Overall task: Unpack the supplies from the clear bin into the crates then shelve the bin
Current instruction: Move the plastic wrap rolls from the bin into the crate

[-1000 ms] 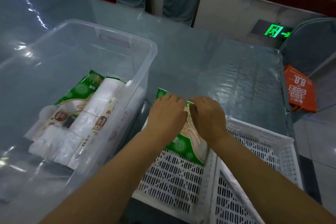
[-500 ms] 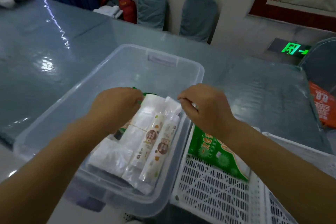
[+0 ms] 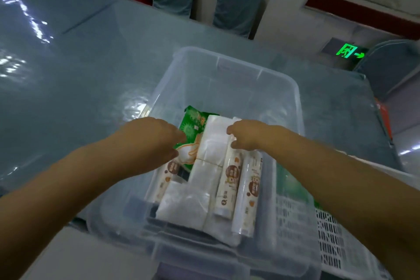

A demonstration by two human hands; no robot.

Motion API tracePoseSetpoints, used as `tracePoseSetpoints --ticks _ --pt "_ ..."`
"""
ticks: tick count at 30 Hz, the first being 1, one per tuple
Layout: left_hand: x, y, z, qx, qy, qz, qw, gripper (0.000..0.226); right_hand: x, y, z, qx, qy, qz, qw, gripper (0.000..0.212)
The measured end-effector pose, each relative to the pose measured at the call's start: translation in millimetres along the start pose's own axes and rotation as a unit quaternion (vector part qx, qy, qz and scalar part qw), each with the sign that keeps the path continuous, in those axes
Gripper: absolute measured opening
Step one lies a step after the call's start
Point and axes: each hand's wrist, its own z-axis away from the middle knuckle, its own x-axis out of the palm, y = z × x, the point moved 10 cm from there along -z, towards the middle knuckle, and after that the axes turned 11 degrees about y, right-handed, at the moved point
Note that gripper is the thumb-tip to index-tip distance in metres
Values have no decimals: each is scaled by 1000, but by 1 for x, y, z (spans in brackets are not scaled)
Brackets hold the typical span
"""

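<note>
Both of my hands are down inside the clear bin, which sits on the grey-blue table right in front of me. My left hand reaches in from the left, fingers curled over the edge of the green packet that lies flat at the left of the pile; I cannot tell whether it grips the packet or only rests on it. My right hand comes in from the right, fingertips bent onto the far end of the white wrapped bundle and the slim printed roll beside it; whether it pinches them or only touches, I can't say. A second printed roll lies just right of the first, against the bin's right wall. A third printed roll shows under my left hand. The white bundle runs down the middle of the bin, toward me. To the right of the bin, touching its side, I see the white slotted crate, and something green shows through the bin wall there, blurred. Beyond the table, two chair backs stand against the wall, and a green exit sign glows low on the right.
</note>
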Motion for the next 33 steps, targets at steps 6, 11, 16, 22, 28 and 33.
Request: tracePoseSetpoints --ticks 6,11,16,22,28,33 --pt "10 6 -4 48 13 53 997 36 32 21 -2 101 -25 -100 990 40" --pt "11 12 -11 70 22 69 995 33 43 18 -3 124 -22 -152 980 40" --pt "14 17 -18 77 9 70 995 30 47 1 -1 88 -33 -158 983 38" --pt "21 19 -15 90 9 35 995 31 39 -18 11 41 -15 -165 985 43" --pt "25 23 -13 109 -9 6 994 30 -1 -30 39 26 11 -321 947 64" --pt "36 28 -16 133 -81 -34 987 27 -57 8 90 22 146 -373 916 49"
